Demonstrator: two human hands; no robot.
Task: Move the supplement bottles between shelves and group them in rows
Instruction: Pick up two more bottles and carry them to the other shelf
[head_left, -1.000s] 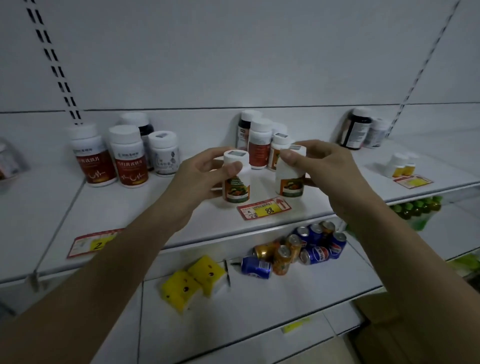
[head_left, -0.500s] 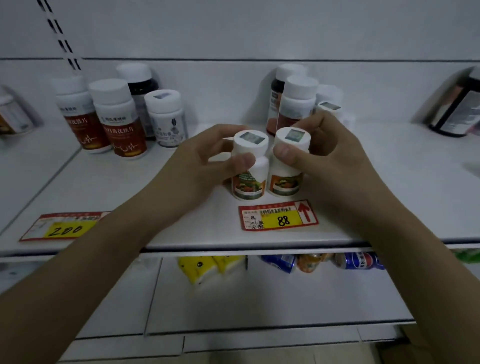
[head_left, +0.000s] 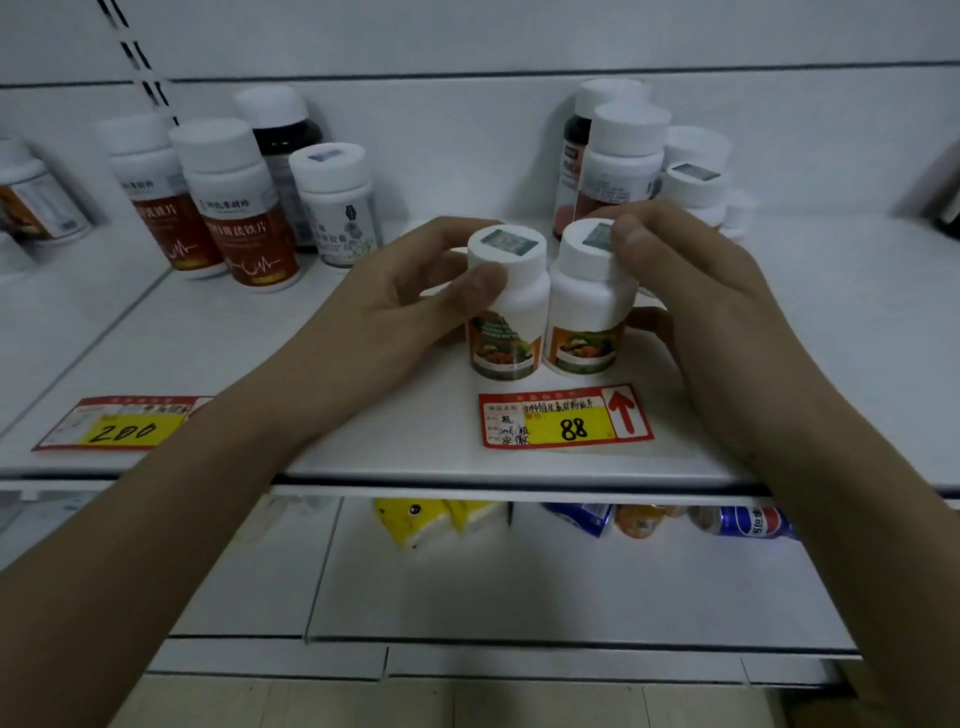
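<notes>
Head view: two small bottles held side by side behind the 88 tag

Just behind the red-and-yellow 88 price tag (head_left: 566, 417), two white supplement bottles stand upright and touching on the shelf (head_left: 363, 447). The left hand (head_left: 379, 312) grips the left bottle (head_left: 506, 306), thumb on its neck, fingers curled behind. The right hand (head_left: 696, 306) grips the right bottle (head_left: 587, 306), thumb over the cap edge. Farther behind the tag stands a cluster of taller bottles (head_left: 623, 156); well left of it, red-labelled bottles (head_left: 234, 208) and a 200 tag (head_left: 122, 428).
</notes>
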